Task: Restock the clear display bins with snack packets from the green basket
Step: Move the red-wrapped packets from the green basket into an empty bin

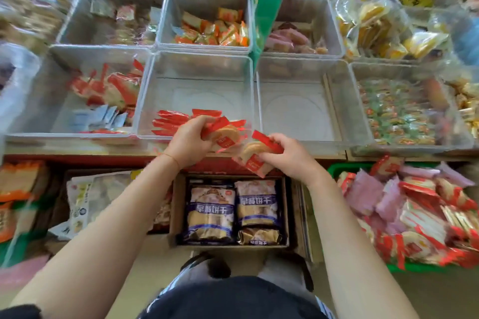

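My left hand [189, 141] grips a bunch of red-edged clear packets with round biscuits [223, 134] over the front wall of the middle clear bin [197, 65]. Some of those red packets [171, 122] lie inside that bin at its near edge. My right hand [287, 155] holds one more red-edged biscuit packet [255, 154] just in front of the bins. The green basket [337, 168] stands at the lower right, heaped with red and pink packets [414, 210].
An empty clear bin [293, 111] sits right of the middle one. The left bin [51, 101] holds red and blue packets. More stocked bins fill the rows behind. Below the shelf an open cardboard box [178, 215] holds blue bags.
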A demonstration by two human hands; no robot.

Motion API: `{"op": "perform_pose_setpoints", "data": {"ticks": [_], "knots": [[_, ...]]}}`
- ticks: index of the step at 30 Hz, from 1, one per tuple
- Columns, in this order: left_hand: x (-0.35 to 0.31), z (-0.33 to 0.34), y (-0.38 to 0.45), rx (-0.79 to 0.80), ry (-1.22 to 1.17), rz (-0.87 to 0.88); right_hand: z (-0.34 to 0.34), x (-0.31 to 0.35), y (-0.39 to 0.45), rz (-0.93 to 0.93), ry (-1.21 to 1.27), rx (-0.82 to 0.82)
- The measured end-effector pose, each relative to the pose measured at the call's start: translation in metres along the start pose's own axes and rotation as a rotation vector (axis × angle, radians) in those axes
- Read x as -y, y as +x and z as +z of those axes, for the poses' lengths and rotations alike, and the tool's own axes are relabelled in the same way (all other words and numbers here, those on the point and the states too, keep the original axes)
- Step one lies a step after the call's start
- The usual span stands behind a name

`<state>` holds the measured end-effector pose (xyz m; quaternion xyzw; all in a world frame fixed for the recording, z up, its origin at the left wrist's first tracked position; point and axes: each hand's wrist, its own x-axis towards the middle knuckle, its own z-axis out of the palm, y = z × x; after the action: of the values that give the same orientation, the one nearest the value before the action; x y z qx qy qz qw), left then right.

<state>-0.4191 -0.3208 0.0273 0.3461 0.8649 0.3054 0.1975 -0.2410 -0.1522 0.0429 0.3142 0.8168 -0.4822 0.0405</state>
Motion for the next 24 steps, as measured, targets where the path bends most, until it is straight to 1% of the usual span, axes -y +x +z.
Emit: {"op": "perform_pose_setpoints", "data": {"ticks": [4,8,10,13,15,17,20,24], "knots": [[0.055,-0.057,0.028,-0.179,-0.048,-0.060,0.036,0.056,0.029,-0.022,-0.056,-0.201],[0.087,-0.070,0.054,-0.391,-0.105,-0.024,0.051,0.078,0.053,-0.009,-0.200,-0.297],[0.099,-0.070,0.064,-0.447,-0.083,-0.027,0.055,0.082,0.069,-0.017,-0.317,-0.341],[0.122,-0.064,0.082,-0.432,0.074,0.052,0.060,0.080,0.098,-0.051,-0.440,-0.398],[0.137,-0.058,0.093,-0.376,0.183,0.074,0.064,0.076,0.117,-0.070,-0.562,-0.399],[0.149,-0.052,0.100,-0.292,0.254,0.071,0.067,0.074,0.132,-0.063,-0.746,-0.364],[0.156,-0.045,0.102,-0.209,0.270,0.086,0.075,0.079,0.150,-0.041,-1.024,-0.280],[0.157,-0.046,0.104,-0.210,0.225,0.089,0.096,0.089,0.165,-0.021,-1.303,-0.220]]}}
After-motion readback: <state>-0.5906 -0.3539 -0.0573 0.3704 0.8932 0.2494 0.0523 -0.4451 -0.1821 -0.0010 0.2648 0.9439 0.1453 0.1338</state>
